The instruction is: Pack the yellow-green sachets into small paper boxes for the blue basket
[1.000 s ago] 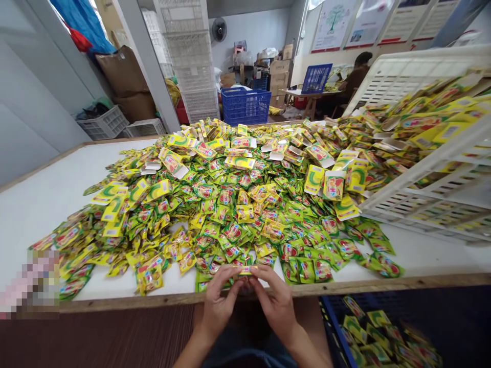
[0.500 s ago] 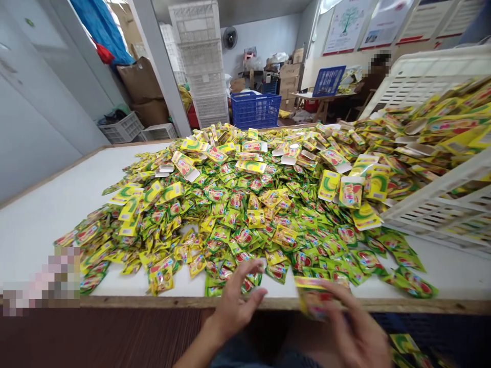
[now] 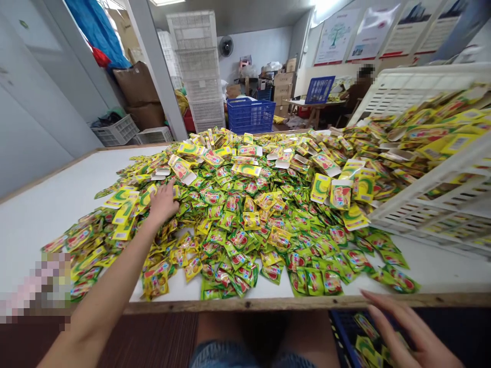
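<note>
My left hand (image 3: 164,203) reaches over the left part of the pile, its fingers stretched out among small yellow-green boxes. Touching or just above a yellow box (image 3: 148,198), it has no firm grip that I can see. My right hand (image 3: 410,332) is low at the right, over a blue crate (image 3: 337,327) below the table edge. Its fingers are apart and hold nothing visible. Inside that crate lie several yellow-green boxes (image 3: 368,350). Green candy-style sachets (image 3: 238,237) with red fruit pictures cover the middle of the table, with yellow sachets (image 3: 155,280) among them.
A white plastic crate (image 3: 433,227) lies tipped at the right, spilling flat boxes onto the white table (image 3: 49,199). A wooden strip (image 3: 245,305) edges the table front. Behind stand stacked white crates (image 3: 197,66), a blue basket (image 3: 251,116) and a seated person (image 3: 355,92).
My left hand has moved forward and left onto the pile. My right hand has gone down and right to the blue crate, and the box it held is no longer in it.
</note>
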The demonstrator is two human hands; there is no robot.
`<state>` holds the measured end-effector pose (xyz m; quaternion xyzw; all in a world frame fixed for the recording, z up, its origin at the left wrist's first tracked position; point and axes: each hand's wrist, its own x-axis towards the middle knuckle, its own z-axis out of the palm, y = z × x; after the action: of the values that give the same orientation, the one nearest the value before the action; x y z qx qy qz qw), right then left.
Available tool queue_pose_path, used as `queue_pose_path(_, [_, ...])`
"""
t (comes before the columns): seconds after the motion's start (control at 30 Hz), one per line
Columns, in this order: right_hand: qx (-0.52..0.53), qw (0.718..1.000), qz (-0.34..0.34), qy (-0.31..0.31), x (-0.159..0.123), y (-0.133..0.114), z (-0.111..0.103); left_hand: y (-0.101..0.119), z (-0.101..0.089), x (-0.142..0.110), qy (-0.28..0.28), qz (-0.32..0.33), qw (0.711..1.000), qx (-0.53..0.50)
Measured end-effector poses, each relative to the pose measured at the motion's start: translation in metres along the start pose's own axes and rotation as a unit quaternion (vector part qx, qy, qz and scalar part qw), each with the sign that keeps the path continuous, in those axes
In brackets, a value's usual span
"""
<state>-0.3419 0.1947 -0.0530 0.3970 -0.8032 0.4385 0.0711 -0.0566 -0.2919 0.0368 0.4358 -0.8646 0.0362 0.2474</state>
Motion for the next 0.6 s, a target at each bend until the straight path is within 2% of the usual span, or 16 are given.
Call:
queue_pose_path(0.07, [0.006, 0.999, -0.032, -0.04, 0.006, -0.013, 0.013, 0.003, -0.006, 0.008, -0.017, 0.022, 1.0, -0.009])
queue_pose_path(0.17, [0.054, 0.997, -0.039, -0.046, 0.01, -0.039, 0.034, 0.024, -0.021, 0.002, 0.023, 0.061, 0.996, -0.06])
queue_pose_path(0.23, [0.106, 0.993, -0.016, -0.056, 0.008, -0.059, 0.051, 0.054, -0.031, -0.015, 0.096, 0.079, 0.972, -0.201])
queue_pose_path(0.3, [0.188, 0.977, 0.031, -0.094, 0.006, -0.08, 0.068, 0.091, -0.036, -0.043, 0.108, 0.067, 0.929, -0.347])
queue_pose_path(0.33, [0.243, 0.961, 0.063, -0.115, 0.005, -0.091, 0.077, 0.111, -0.037, -0.06, 0.094, 0.063, 0.906, -0.407])
queue_pose_path(0.4, [0.368, 0.907, 0.134, -0.153, 0.006, -0.109, 0.095, 0.147, -0.034, -0.098, 0.039, 0.074, 0.861, -0.502])
queue_pose_path(0.47, [0.475, 0.84, 0.199, -0.172, 0.009, -0.119, 0.109, 0.171, -0.026, -0.135, -0.019, 0.065, 0.822, -0.565])
queue_pose_path(0.5, [0.508, 0.814, 0.226, -0.169, 0.01, -0.121, 0.114, 0.177, -0.021, -0.152, -0.057, 0.06, 0.812, -0.578])
queue_pose_path(0.53, [0.524, 0.798, 0.25, -0.161, 0.011, -0.122, 0.118, 0.18, -0.016, -0.166, -0.088, 0.061, 0.81, -0.577])
queue_pose_path(0.57, [0.522, 0.796, 0.269, -0.148, 0.011, -0.121, 0.121, 0.181, -0.011, -0.178, -0.11, 0.056, 0.821, -0.558])
queue_pose_path(0.6, [0.506, 0.805, 0.282, -0.13, 0.009, -0.12, 0.124, 0.18, -0.007, -0.188, -0.128, 0.058, 0.842, -0.521])
